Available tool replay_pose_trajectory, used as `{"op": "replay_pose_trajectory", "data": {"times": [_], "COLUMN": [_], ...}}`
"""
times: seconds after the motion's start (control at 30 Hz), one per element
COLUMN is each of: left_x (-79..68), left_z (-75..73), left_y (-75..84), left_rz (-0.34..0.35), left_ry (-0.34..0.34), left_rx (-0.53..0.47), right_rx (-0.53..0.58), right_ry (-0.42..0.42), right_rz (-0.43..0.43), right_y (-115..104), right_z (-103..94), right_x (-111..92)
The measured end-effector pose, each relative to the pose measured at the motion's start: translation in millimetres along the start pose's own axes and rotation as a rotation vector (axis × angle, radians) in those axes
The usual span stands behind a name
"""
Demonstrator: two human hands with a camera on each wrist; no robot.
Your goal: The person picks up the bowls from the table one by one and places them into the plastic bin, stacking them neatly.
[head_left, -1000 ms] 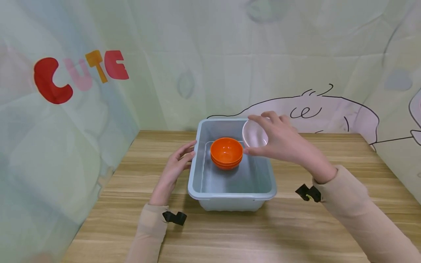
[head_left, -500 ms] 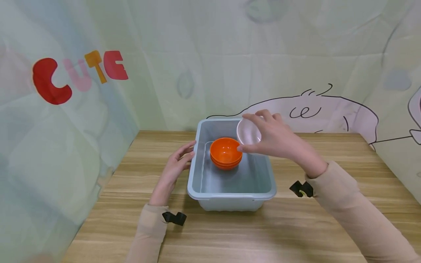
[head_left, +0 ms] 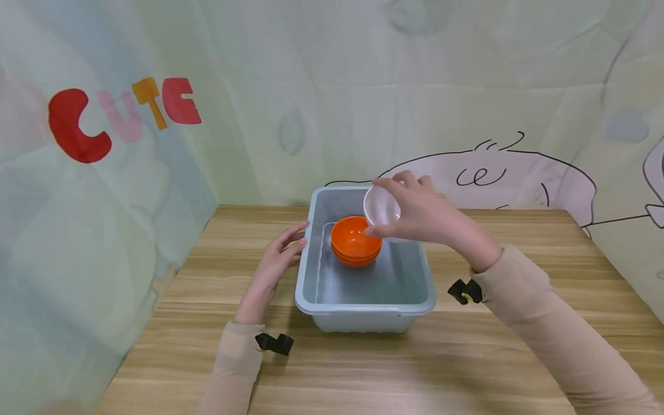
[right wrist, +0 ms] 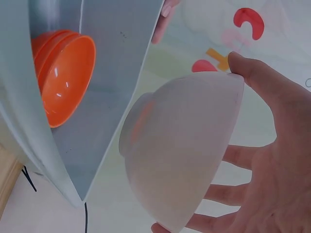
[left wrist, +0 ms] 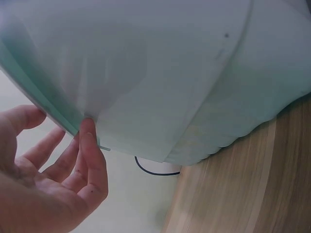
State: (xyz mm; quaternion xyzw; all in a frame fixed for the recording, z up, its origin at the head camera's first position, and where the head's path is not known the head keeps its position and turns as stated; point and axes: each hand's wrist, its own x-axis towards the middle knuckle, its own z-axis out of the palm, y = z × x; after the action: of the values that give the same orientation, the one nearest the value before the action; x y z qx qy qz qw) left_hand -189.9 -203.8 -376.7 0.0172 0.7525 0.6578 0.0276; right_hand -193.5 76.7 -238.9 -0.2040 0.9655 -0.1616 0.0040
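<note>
A pale blue plastic basin (head_left: 363, 311) stands on the table, and a stack of orange bowls (head_left: 356, 237) sits upright inside it. My right hand (head_left: 422, 212) holds a white bowl (head_left: 383, 208) by opposite sides of its rim, thumb on one side and fingertips on the other. That bowl is tilted on its side, above the basin's far right part; in the right wrist view the white bowl (right wrist: 180, 145) shows its outside and foot, apart from the orange stack. Fingertips of my left hand (head_left: 275, 265) touch the basin's left rim from outside, relaxed and slightly bent.
The wooden table (head_left: 207, 357) extends around the basin. Behind it hangs a printed cloth (head_left: 259, 115) with cartoon drawings and coloured letters. A black mount (head_left: 275, 344) is on the left cuff, and another black mount (head_left: 464, 291) is on the right.
My right hand has carried the white bowl leftward, nearer to the orange stack. The left hand and the basin have stayed in place.
</note>
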Motion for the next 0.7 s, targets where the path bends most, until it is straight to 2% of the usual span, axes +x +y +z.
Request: {"op": "replay_pose_trajectory", "data": {"times": [0.7], "left_x": [0.6], "left_z": [-1.7], "left_y": [-1.5], "left_rz": [-0.001], "left_ry": [-0.006], "left_rx": [0.014], "right_rx": [0.000], "right_ry": [-0.067], "right_rz": [0.001], "right_y": [-16], "right_z": [4.4], "right_x": [25]}}
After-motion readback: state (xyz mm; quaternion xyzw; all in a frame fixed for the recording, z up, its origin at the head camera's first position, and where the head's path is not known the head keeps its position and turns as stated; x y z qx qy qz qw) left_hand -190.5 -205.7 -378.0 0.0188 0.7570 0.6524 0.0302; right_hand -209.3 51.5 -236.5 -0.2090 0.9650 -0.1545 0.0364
